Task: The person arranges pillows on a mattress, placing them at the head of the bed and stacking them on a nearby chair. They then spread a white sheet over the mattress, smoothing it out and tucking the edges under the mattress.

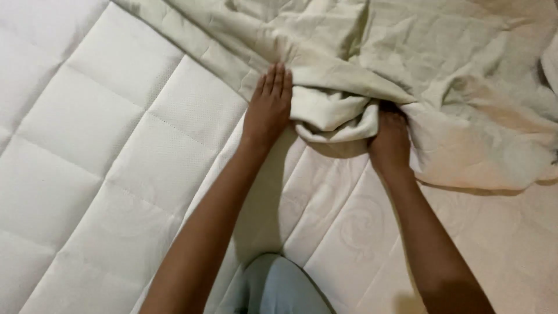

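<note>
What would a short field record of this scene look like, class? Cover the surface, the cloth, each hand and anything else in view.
Surface: white quilted mattress
Cloth: pale green sheet, crumpled, spread over the upper right
Left hand: flat, fingers together, pressing on the sheet's edge
Right hand: closed on a bunched fold of the sheet, fingers hidden in it
Also in view: knee in light blue cloth, bottom centre
</note>
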